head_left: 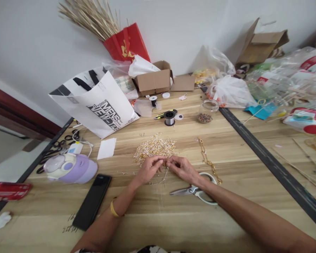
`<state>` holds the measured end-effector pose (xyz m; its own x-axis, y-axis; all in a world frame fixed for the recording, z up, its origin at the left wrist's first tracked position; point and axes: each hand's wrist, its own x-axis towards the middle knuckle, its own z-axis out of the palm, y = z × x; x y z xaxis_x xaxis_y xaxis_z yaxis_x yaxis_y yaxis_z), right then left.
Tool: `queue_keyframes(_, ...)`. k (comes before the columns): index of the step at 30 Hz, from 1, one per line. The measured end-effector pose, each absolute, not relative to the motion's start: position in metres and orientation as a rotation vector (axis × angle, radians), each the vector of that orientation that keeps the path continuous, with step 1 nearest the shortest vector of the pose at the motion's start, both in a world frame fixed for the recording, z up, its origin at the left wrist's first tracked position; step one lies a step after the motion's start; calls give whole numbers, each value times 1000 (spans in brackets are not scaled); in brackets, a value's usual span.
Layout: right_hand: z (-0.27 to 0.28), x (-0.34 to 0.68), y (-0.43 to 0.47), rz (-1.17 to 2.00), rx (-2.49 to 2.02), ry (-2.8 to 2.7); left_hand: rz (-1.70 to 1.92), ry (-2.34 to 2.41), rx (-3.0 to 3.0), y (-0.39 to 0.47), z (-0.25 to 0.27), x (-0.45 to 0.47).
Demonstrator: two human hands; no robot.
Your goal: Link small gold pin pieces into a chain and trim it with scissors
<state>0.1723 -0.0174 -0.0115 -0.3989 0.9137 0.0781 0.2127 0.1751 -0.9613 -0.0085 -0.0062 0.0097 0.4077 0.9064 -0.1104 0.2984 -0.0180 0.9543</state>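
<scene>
My left hand (152, 167) and my right hand (183, 168) meet fingertip to fingertip over the table, both closed in a pinch. A thin, clear-beaded chain (162, 180) hangs from between them and curls onto the wood; its upper end is hidden by my fingers. Just behind my hands lies a tangled heap of gold and clear beaded chains (155, 147). Scissors with white handles (193, 189) rest partly under my right forearm, blades pointing left. Beyond that forearm a gold chain (206, 160) is laid out lengthwise.
A spool of wire (169, 118), a yellow-black utility knife (162, 114) and a glass jar of beads (207, 111) stand farther back. On the left are a black phone (92, 202), a purple-white device (72, 168) and a white paper bag (100, 105). Plastic bags (230, 92) crowd the right.
</scene>
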Motion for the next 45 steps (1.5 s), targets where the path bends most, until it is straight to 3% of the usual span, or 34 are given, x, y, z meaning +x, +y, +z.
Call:
queue_keyframes(8, -16, 172, -17, 1275, -1046, -1729, 631, 929, 1300, -6, 3, -5)
queue_keyframes(21, -14, 172, -18, 1289, -1038, -1690, 636, 1020, 1253, -10, 6, 2)
queue_keyframes(45, -10, 170, -17, 1355, -1027, -1544, 674, 973, 1543, -10, 3, -7)
